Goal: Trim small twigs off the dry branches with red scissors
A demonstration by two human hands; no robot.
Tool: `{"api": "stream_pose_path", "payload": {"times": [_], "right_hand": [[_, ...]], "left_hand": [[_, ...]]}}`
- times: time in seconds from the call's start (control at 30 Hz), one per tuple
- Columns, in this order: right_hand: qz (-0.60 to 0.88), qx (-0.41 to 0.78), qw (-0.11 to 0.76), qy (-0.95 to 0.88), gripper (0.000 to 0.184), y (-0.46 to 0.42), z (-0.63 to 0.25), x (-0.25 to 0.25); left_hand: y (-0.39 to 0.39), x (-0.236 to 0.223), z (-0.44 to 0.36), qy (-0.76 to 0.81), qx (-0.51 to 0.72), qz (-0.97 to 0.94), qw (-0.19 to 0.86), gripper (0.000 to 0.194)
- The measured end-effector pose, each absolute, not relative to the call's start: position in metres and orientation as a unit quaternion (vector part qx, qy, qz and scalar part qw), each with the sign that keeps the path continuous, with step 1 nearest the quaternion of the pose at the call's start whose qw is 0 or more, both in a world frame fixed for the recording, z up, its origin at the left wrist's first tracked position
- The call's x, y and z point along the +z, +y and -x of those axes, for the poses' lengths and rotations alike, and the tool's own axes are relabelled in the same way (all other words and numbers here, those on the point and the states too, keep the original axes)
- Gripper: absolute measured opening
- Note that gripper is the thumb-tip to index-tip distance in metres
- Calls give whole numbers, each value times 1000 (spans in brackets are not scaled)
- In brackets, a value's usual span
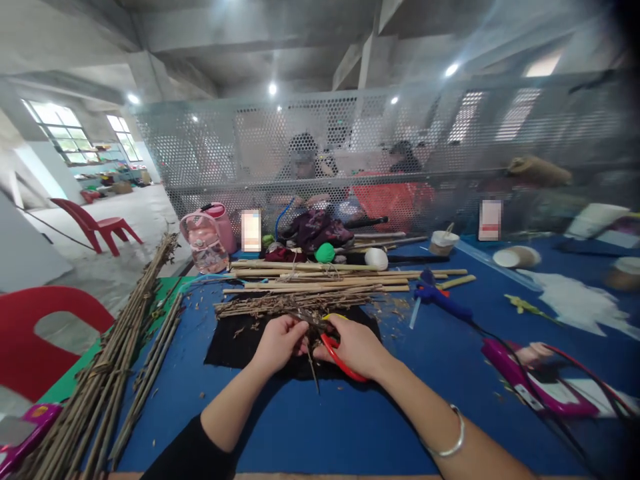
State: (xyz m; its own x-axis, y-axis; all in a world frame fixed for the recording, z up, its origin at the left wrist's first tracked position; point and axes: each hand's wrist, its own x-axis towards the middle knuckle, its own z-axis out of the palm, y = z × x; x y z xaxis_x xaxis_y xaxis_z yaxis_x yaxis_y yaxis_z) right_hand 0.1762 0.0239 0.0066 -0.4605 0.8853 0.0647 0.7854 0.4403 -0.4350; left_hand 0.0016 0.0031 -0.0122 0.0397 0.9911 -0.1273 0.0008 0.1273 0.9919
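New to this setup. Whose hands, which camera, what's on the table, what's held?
There is no machine: these are a person's two bare hands. The single picture comes from a camera worn on that person's head, looking forward and down. The right hand holds scissors with a red handle; the left hand pinches a twig close by. Under them, a black cloth lies on the blue table. Beyond are pale sticks, a green ball and a white ball; a glue gun lies to the right.
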Motion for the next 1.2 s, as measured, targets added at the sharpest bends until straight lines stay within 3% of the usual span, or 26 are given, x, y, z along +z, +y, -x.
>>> {"api": "stream_pose_path", "payload": {"times": [0.6, 1.2], "right_hand": [[498, 237, 182, -814, 34, 32, -182, 8], [463, 155, 209, -847, 42, 23, -170, 12]], "left_hand": [[5, -7, -14, 488, 455, -415, 618, 39], [0, -7, -7, 437, 457, -460, 623, 39]]}}
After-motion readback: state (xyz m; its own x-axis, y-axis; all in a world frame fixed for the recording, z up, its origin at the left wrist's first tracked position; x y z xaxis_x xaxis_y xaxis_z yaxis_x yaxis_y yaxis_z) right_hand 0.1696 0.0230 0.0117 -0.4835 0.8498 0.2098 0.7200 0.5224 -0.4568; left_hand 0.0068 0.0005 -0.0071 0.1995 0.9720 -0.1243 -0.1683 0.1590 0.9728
